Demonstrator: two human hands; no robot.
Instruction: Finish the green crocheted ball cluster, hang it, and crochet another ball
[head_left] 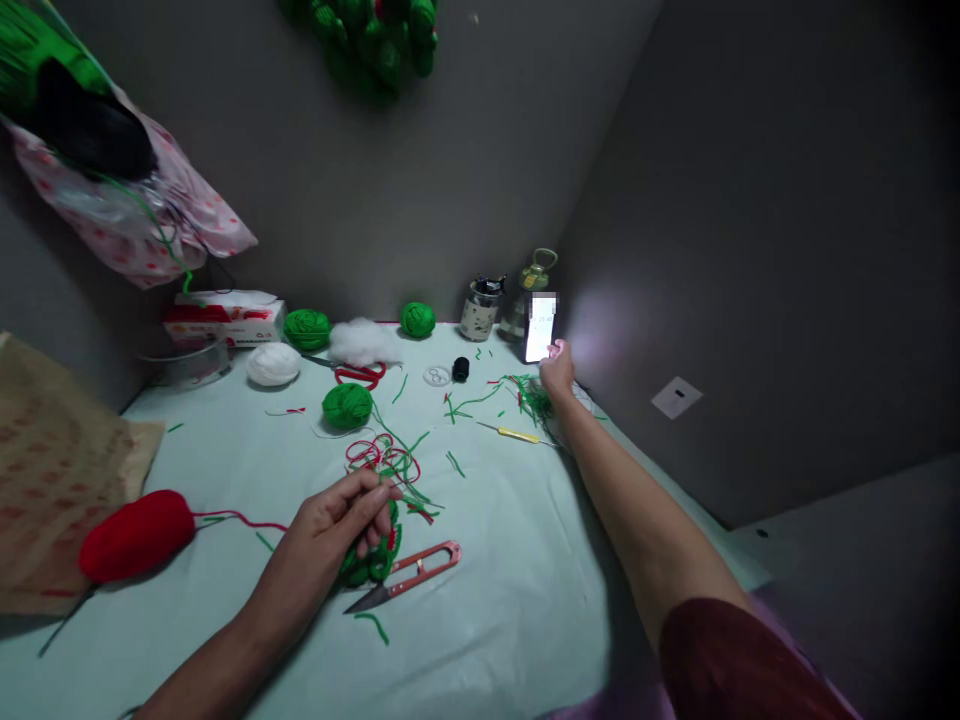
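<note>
My left hand (pixel 341 520) is closed in a pinch above a green crocheted piece (pixel 367 565) with bits of red; the fingertips are too small to show what they hold. Beside it lie orange-handled thread snips (pixel 420 570). My right hand (pixel 557 372) reaches far forward to the lower edge of a lit phone (pixel 540 328), which stands upright against a bottle (pixel 516 318). The thumb touches the screen near its lower right corner, and the other fingers are curled. A yellow-handled crochet hook (pixel 517 435) lies below that wrist.
Red yarn (pixel 137 537) and a paper bag (pixel 60 480) are at left. Green balls (pixel 347 406), a white ball (pixel 273 365), stuffing (pixel 365 343), red scissors (pixel 360 376) and a tissue box (pixel 225 320) stand farther back. Yarn scraps litter the table (pixel 510 560); grey walls rise behind and right.
</note>
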